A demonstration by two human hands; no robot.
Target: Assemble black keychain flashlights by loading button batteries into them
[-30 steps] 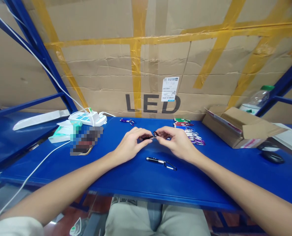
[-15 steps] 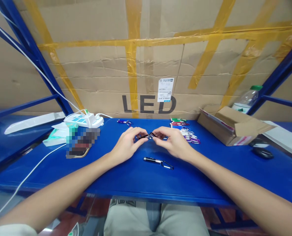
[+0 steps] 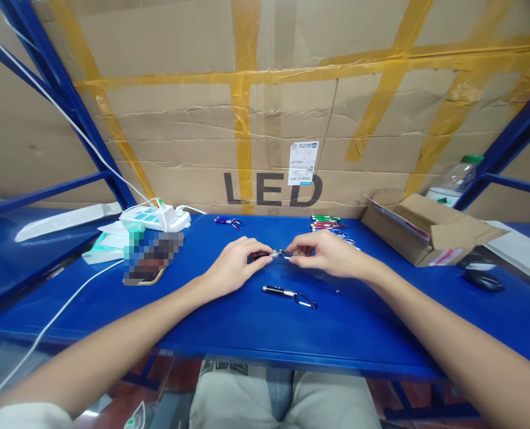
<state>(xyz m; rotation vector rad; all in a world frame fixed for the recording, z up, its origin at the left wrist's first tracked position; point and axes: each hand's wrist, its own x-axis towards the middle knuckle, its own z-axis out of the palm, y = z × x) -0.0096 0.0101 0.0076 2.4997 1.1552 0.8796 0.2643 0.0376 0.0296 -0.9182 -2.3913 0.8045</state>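
Note:
Between both hands is a small black penlight (image 3: 274, 254) with a carabiner clip. My left hand (image 3: 234, 265) pinches its body, which the fingers partly cover. My right hand (image 3: 326, 255) grips the black carabiner (image 3: 286, 254) at the other end. Closer to me on the blue table lies a second black penlight (image 3: 278, 291), its carabiner pointing right. Beyond my right hand, several green, red, blue and silver penlights (image 3: 327, 224) lie in a row, partly hidden by that hand. A single blue penlight (image 3: 225, 221) rests near the table's back edge.
On the left are a white power strip (image 3: 158, 218), a phone (image 3: 151, 268) with a blurred patch over it, and a tissue pack (image 3: 106, 245). At right stand an open cardboard box (image 3: 419, 232), a computer mouse (image 3: 483, 280) and a bottle (image 3: 452, 182). A large carton (image 3: 180, 137) backs the table (image 3: 229, 328).
My right hand has shifted slightly right and down, and the held penlight with its clip shows more between the hands. A tiny pale speck now shows on the table below my right hand.

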